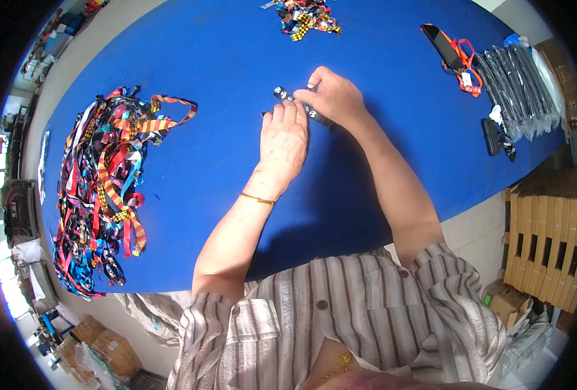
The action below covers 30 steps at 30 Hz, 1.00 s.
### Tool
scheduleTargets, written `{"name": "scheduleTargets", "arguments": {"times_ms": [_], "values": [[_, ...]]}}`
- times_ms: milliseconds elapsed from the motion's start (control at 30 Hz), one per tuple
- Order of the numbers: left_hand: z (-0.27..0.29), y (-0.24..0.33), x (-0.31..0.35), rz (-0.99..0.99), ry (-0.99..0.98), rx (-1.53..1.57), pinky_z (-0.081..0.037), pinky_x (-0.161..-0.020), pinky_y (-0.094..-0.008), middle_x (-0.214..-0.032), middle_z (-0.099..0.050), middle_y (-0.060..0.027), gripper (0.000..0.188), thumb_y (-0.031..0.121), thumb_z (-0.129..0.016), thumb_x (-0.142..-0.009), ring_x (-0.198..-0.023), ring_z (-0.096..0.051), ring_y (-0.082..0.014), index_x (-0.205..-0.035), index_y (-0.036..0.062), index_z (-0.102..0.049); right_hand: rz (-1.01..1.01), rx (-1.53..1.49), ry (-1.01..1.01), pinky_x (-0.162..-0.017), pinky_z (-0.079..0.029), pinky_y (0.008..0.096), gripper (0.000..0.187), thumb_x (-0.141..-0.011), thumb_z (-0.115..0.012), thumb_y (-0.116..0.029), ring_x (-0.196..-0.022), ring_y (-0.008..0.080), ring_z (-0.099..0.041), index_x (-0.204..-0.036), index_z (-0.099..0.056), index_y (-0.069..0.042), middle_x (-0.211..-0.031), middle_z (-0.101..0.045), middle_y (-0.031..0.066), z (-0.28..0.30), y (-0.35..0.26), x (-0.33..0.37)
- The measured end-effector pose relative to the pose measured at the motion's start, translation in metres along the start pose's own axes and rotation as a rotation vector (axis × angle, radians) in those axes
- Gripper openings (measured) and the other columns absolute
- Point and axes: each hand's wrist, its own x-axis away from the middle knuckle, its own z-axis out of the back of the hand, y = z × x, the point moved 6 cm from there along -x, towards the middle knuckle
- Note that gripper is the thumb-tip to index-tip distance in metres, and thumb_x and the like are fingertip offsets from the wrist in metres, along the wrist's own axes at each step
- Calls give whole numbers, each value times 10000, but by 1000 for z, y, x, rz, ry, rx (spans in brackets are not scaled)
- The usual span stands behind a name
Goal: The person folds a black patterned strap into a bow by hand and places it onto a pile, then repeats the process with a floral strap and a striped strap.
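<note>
At mid-bench (197, 162), your right fingers (319, 77) are pinching one black strap (312, 112), left fingers (289, 113) pressing it; left-edge heap (100, 188) is lying untouched.

The worktop (197, 195) is a solid, vivid blue. The strap (311, 112) is black with white motifs. In the left pile (83, 195), red, black, white and bright blue mingle with bands striped red and yellow; the far pile (304, 16) shows yellow-and-black checks. The lanyard (468, 55) is orange-red, the phone (441, 45) black. The shirt (340, 286) is pale with dark brownish stripes, the bracelet (258, 198) golden.
</note>
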Motion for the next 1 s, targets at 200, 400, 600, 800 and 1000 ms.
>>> {"name": "scheduleTargets", "arguments": {"times_ms": [200,400,600,800,1000], "values": [[7,-6,2,-36,151,151,-467,-919,-413,-1164,-633,-190,399,44,-581,-811,-1058,-594,-332,-1201,-38,-592,8,-12,-71,-710,-528,443,406,-743,-780,-389,-796,335,-692,-925,-624,-62,-823,-701,120,1,-4,-1],[18,-30,4,184,168,205,-487,-843,-423,-959,-639,-160,209,47,-622,-817,-912,-595,-330,-1022,12,-647,-59,23,-98,-753,-538,439,461,-779,-779,-370,-851,333,-702,-1055,-591,-52,-875,-711,144,-6,-2,4],[13,-43,9,185,130,186,-504,-798,-422,-920,-626,-153,117,61,-618,-837,-872,-603,-338,-942,19,-647,-69,41,-124,-792,-534,444,489,-815,-753,-373,-901,337,-700,-1129,-563,-50,-913,-717,154,-2,-5,5],[9,-63,11,419,72,350,-519,-768,-454,-924,-628,-183,185,153,-652,-863,-872,-636,-377,-964,1,-619,-40,31,-109,-800,-530,446,486,-824,-743,-374,-911,337,-698,-1141,-554,-58,-929,-716,157,-4,-2,7],[-3,-73,13,489,15,372,-523,-738,-409,-868,-644,-153,200,175,-692,-841,-804,-655,-309,-936,7,-638,-51,47,-97,-802,-536,443,485,-836,-723,-392,-910,336,-699,-1163,-575,-64,-977,-714,161,-7,-4,7]]}}
